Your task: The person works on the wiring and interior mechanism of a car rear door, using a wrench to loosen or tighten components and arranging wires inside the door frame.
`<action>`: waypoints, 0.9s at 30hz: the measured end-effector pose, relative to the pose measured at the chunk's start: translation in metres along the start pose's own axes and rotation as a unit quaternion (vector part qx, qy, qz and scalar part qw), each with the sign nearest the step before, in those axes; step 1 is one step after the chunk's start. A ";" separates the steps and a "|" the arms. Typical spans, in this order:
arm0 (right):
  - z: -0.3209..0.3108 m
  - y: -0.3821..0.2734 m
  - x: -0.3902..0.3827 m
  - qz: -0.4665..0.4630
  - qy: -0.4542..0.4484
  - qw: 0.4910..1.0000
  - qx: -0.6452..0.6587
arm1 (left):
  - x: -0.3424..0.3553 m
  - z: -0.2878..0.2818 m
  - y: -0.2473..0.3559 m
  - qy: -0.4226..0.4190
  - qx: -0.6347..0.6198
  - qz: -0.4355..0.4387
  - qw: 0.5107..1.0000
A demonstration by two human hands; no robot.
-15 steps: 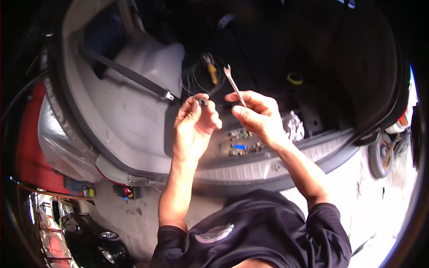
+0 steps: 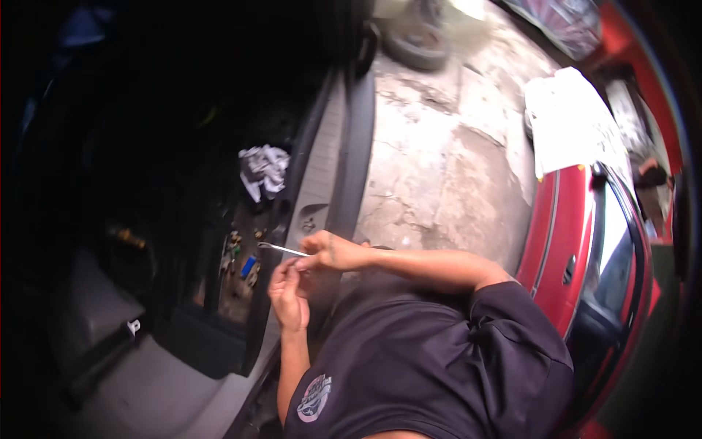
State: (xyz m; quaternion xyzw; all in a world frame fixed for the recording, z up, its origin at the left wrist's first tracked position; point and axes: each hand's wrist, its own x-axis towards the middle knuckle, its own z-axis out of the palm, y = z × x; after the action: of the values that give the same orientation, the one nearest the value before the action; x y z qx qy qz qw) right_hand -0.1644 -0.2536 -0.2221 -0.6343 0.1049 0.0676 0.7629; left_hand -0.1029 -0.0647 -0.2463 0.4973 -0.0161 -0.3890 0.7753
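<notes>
My right hand [image 2: 327,250] is closed on a silver wrench [image 2: 278,247], which points left with its open end over the cargo area. Just below it, my left hand [image 2: 289,296] has curled fingers pinched close to my right hand's fingertips; what it holds is too small and blurred to make out. Beyond the wrench, small metal fittings [image 2: 234,247] and a blue piece [image 2: 248,266] lie on a board inside the vehicle's open rear. A crumpled pale cloth [image 2: 263,170] lies farther along beside the sill.
The vehicle's rear sill [image 2: 322,146] runs up the middle. A seat belt buckle [image 2: 133,328] and a yellow-handled tool [image 2: 129,237] are inside at left. Past the concrete floor [image 2: 446,183] are a tire [image 2: 415,45] and a red car [image 2: 552,249] with a white cover [image 2: 567,121].
The view has swung to the right, bringing the floor and red car in. My hands have drawn together, and the wrench has tipped from upright to nearly level, pointing left.
</notes>
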 end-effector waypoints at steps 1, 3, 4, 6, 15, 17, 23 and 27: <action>-0.015 0.022 -0.020 0.040 0.033 0.998 0.024 | 0.004 0.007 -0.018 -0.034 0.012 -0.057 0.998; -0.032 0.052 -0.073 0.126 0.085 0.987 0.054 | -0.002 0.025 -0.046 -0.109 0.084 -0.136 0.981; -0.041 0.055 -0.091 0.162 0.105 0.980 0.051 | -0.001 0.036 -0.054 -0.128 0.155 -0.132 0.971; -0.047 0.052 -0.118 0.194 0.152 0.968 0.051 | 0.012 0.052 -0.067 -0.179 0.234 -0.123 0.948; -0.156 0.101 -0.187 0.075 0.354 0.927 0.102 | 0.082 0.190 -0.139 -0.283 0.296 -0.155 0.899; -0.196 0.098 -0.201 0.038 0.365 0.928 0.063 | 0.092 0.227 -0.160 -0.253 0.276 -0.186 0.908; -0.292 0.082 -0.256 -0.021 0.404 0.914 0.001 | 0.110 0.339 -0.201 -0.194 0.200 -0.264 0.923; -0.329 0.093 -0.253 -0.061 0.392 0.918 0.009 | 0.123 0.356 -0.211 -0.171 0.099 -0.306 0.931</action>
State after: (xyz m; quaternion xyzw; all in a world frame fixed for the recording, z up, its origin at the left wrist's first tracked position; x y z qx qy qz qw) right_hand -0.4560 -0.5518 -0.3055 -0.6082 0.3570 -0.2343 0.6692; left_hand -0.2878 -0.4535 -0.2760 0.4785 -0.0339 -0.6833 0.5505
